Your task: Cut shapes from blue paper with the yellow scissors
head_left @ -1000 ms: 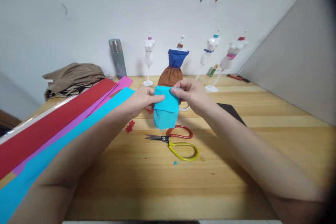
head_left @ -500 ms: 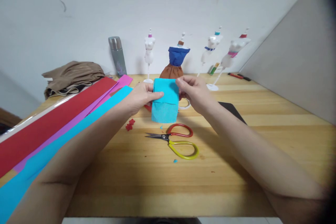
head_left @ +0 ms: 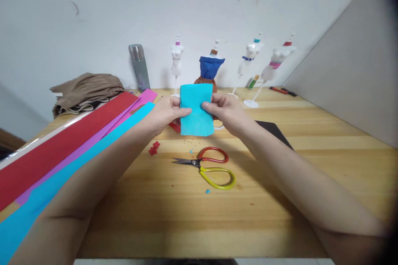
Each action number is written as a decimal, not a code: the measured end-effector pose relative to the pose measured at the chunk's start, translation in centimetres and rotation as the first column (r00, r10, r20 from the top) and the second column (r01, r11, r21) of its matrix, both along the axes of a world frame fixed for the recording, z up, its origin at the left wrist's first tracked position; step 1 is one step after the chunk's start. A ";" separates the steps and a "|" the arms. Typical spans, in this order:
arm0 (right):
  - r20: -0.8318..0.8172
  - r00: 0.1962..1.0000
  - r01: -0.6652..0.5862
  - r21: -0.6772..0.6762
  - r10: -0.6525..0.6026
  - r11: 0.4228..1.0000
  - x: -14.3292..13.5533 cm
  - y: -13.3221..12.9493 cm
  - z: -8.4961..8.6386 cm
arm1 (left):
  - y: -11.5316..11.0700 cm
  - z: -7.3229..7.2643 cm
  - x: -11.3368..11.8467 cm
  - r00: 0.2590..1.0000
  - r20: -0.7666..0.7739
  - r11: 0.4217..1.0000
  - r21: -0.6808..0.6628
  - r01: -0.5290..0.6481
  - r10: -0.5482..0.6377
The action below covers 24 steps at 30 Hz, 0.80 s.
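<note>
A bright blue piece of crepe paper (head_left: pixel 196 121) hangs upright between my hands, above the wooden table. My left hand (head_left: pixel 169 112) pinches its left edge, thumb in front. On the opposite edge, my right hand (head_left: pixel 224 109) grips it the same way, thumb across the front. Below the paper lie scissors (head_left: pixel 195 162) with one red and one yellow handle, blades pointing left. Two small red flower shapes (head_left: pixel 154 148) rest left of the scissors. Behind the paper, a dress form in a blue top and brown skirt (head_left: pixel 212 67) is partly hidden.
Several white dress forms (head_left: pixel 176 59) stand along the wall. At left lie a long red sheet (head_left: pixel 71 145), purple and blue sheets (head_left: pixel 77 163), and folded brown cloth (head_left: pixel 88 89). A grey flask (head_left: pixel 139 68) stands behind. A dark flat object (head_left: pixel 275 133) lies partly behind my right forearm.
The paper has risen a little, and its folded-over upper layer now shows as one longer, smoother face. My right hand has slid from the top corner down to the right edge.
</note>
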State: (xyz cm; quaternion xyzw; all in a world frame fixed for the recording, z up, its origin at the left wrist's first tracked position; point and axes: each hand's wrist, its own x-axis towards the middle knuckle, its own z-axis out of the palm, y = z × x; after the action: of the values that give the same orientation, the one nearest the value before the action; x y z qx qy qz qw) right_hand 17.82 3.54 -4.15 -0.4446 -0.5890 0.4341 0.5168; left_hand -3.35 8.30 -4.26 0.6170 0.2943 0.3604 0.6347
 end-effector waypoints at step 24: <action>-0.057 0.998 -0.001 -0.017 0.000 1.000 -0.3 -0.3 0.2 | -0.4 0.7 -0.1 0.998 0.019 0.998 0.038 -0.054 0.053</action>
State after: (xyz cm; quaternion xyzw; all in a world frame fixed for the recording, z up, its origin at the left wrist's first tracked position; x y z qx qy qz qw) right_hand 17.55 3.25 -3.96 -0.4363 -0.5706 0.4514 0.5295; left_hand -3.40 7.89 -3.59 0.6176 0.2979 0.3885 0.6156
